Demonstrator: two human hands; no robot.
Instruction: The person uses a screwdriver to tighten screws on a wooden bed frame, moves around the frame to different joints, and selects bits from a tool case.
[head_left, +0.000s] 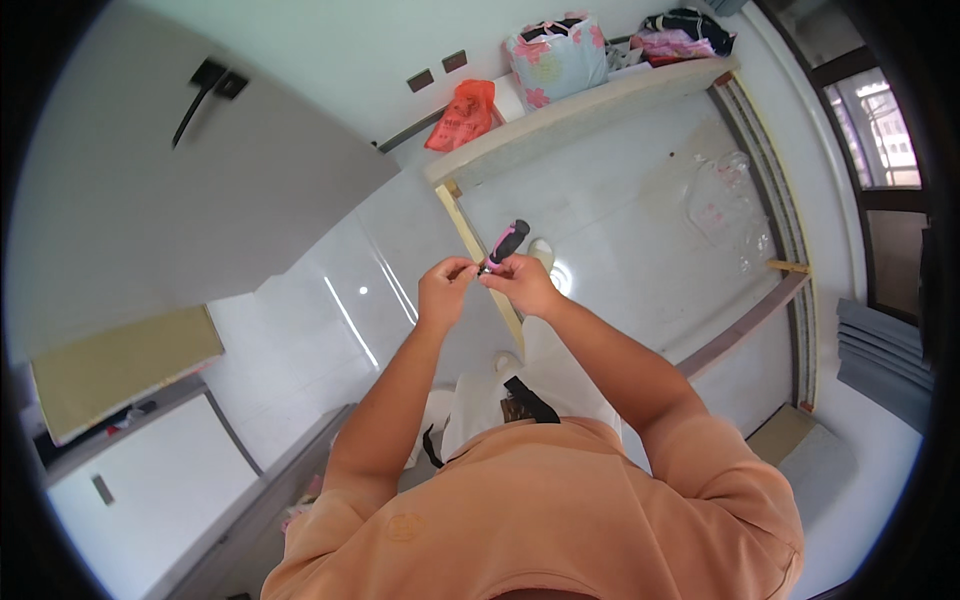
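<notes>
Both of my hands meet in front of me, above the light wooden rail (469, 232) of a bed frame. In my right hand (527, 283) is a screwdriver with a black and pink handle (510, 241); its handle points up and away, and its tip end lies between my hands. The fingertips of my left hand (444, 289) are pinched together at that end, touching or nearly touching a small dark piece. What exactly the left fingers hold is too small to tell.
The bed frame's padded headboard (585, 112) stands ahead, with a red plastic bag (463, 116) and a floral bag (559, 60) behind it. A brown crossbar (742, 326) spans the right side. Clear plastic wrap (720, 202) lies on the floor. A grey door (187, 187) stands at left.
</notes>
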